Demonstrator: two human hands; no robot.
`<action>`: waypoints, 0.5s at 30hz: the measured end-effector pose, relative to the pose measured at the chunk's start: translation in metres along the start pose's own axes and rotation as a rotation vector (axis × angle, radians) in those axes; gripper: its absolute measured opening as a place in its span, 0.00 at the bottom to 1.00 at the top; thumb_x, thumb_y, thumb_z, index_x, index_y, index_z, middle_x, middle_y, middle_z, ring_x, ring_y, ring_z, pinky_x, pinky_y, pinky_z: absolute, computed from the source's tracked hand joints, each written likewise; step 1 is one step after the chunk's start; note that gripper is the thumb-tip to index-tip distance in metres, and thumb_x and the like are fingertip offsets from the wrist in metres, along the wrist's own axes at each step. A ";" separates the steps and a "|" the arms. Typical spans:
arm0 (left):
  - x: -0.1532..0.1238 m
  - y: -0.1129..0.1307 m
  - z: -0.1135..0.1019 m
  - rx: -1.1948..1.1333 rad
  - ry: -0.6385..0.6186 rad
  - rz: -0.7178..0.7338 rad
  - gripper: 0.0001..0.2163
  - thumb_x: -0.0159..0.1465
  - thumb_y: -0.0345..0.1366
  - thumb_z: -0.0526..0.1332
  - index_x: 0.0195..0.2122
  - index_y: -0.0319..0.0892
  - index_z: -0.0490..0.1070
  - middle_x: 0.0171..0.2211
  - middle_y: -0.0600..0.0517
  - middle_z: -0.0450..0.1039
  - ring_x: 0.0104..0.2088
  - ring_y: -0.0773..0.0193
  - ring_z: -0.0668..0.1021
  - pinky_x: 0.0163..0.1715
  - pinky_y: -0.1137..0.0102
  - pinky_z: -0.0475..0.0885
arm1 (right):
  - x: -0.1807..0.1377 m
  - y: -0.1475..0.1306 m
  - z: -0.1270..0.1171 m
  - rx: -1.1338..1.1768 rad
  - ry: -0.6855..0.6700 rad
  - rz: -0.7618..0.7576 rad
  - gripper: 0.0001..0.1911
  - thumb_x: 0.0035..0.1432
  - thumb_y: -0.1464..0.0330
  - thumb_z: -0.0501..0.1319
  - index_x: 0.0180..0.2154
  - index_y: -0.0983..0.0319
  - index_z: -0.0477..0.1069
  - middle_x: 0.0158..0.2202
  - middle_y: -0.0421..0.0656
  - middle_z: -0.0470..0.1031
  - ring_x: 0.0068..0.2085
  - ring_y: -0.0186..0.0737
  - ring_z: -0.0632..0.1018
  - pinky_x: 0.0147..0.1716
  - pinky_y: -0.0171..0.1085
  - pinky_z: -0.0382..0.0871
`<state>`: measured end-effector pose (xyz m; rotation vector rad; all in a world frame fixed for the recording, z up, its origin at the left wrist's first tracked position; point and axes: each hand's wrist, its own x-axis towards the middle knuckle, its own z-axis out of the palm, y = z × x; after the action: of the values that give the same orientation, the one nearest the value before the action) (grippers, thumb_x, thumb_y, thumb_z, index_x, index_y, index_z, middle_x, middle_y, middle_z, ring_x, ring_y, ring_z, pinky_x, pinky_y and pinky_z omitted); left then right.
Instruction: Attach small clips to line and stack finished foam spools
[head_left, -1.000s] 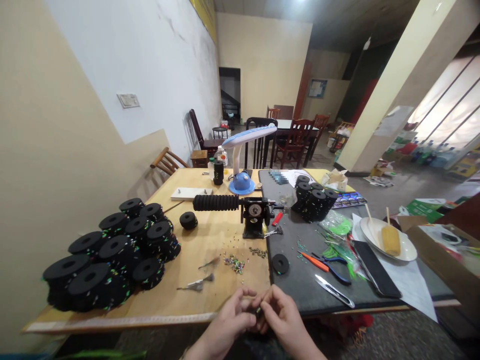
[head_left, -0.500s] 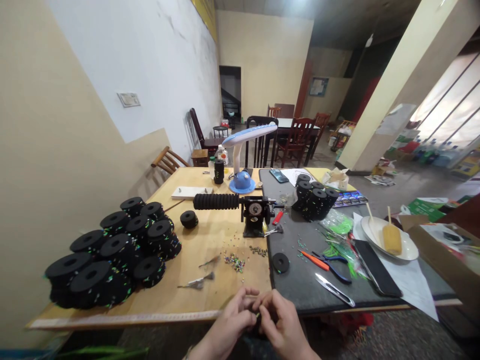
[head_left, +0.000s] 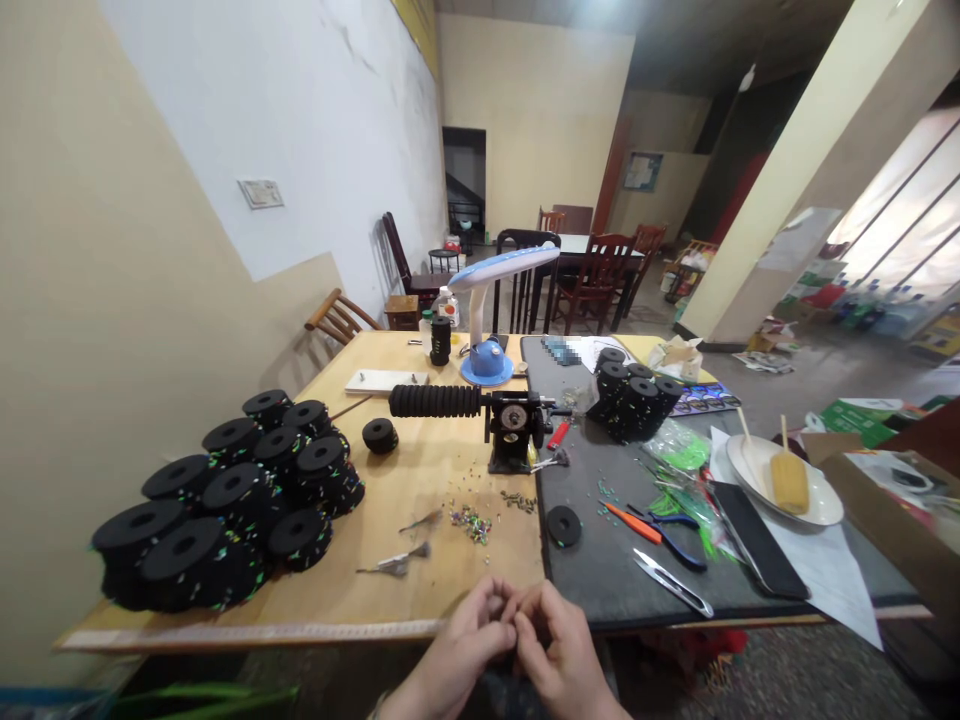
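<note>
At the far left of the surface [head_left: 450, 470], black foam stacks [head_left: 235, 485] stand close together; I count ten tops. Right of them lies one small foam roll [head_left: 380, 436]. One ribbed foam roll [head_left: 435, 401] runs left to right, its right end at the black machine [head_left: 514, 430].

One heap of coloured beads [head_left: 471, 523], too many to count, lies straight ahead of the left hand [head_left: 484, 622], which is the nearer one; a darker heap [head_left: 519, 501] sits just right of it. The left hand and the right hand [head_left: 549, 635] are together at the near edge, fingertips meeting; whether anything is pinched between them I cannot tell.

Ahead of the right hand, slightly right, one foam disc [head_left: 564, 526] lies flat, apart from it. Further right come one orange tool [head_left: 634, 523], one pair of blue pliers [head_left: 677, 520], one pair of silver snips [head_left: 679, 588], one black phone [head_left: 759, 540] and one plate [head_left: 750, 470] with one corn cob [head_left: 790, 485].
</note>
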<state>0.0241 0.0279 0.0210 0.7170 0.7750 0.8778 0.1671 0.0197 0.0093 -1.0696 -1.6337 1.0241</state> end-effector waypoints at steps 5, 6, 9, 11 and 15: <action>0.001 0.001 -0.002 -0.038 0.024 -0.025 0.10 0.46 0.25 0.60 0.31 0.41 0.68 0.27 0.55 0.69 0.30 0.66 0.70 0.28 0.73 0.61 | 0.001 -0.004 0.002 -0.002 -0.003 -0.020 0.11 0.64 0.63 0.54 0.29 0.59 0.66 0.25 0.38 0.70 0.23 0.34 0.70 0.22 0.31 0.65; 0.002 0.001 -0.002 -0.055 0.027 -0.033 0.10 0.46 0.25 0.60 0.30 0.41 0.68 0.27 0.55 0.69 0.29 0.67 0.70 0.27 0.73 0.60 | 0.002 -0.004 0.002 0.004 -0.004 -0.016 0.11 0.64 0.63 0.54 0.29 0.59 0.66 0.25 0.38 0.70 0.22 0.33 0.70 0.21 0.31 0.65; 0.003 0.000 -0.004 -0.087 0.032 -0.047 0.10 0.45 0.25 0.60 0.30 0.41 0.67 0.27 0.56 0.68 0.28 0.68 0.70 0.25 0.74 0.59 | 0.002 -0.002 0.003 0.049 -0.012 0.006 0.12 0.64 0.61 0.54 0.30 0.60 0.66 0.26 0.38 0.71 0.20 0.32 0.70 0.20 0.30 0.64; 0.003 -0.001 -0.004 -0.089 0.047 -0.056 0.10 0.45 0.25 0.60 0.29 0.41 0.67 0.26 0.56 0.67 0.27 0.69 0.69 0.25 0.74 0.58 | 0.002 -0.001 0.003 0.087 -0.018 0.030 0.13 0.65 0.60 0.54 0.31 0.60 0.66 0.26 0.38 0.70 0.19 0.31 0.70 0.19 0.30 0.64; 0.003 -0.002 -0.006 -0.090 0.065 -0.063 0.10 0.44 0.25 0.60 0.29 0.41 0.67 0.25 0.57 0.66 0.25 0.70 0.67 0.24 0.73 0.58 | 0.003 0.001 0.004 0.161 -0.009 0.079 0.14 0.65 0.57 0.54 0.32 0.60 0.66 0.24 0.36 0.67 0.18 0.30 0.70 0.18 0.30 0.63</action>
<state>0.0216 0.0311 0.0153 0.5835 0.8069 0.8766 0.1628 0.0221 0.0085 -1.0293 -1.4989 1.1929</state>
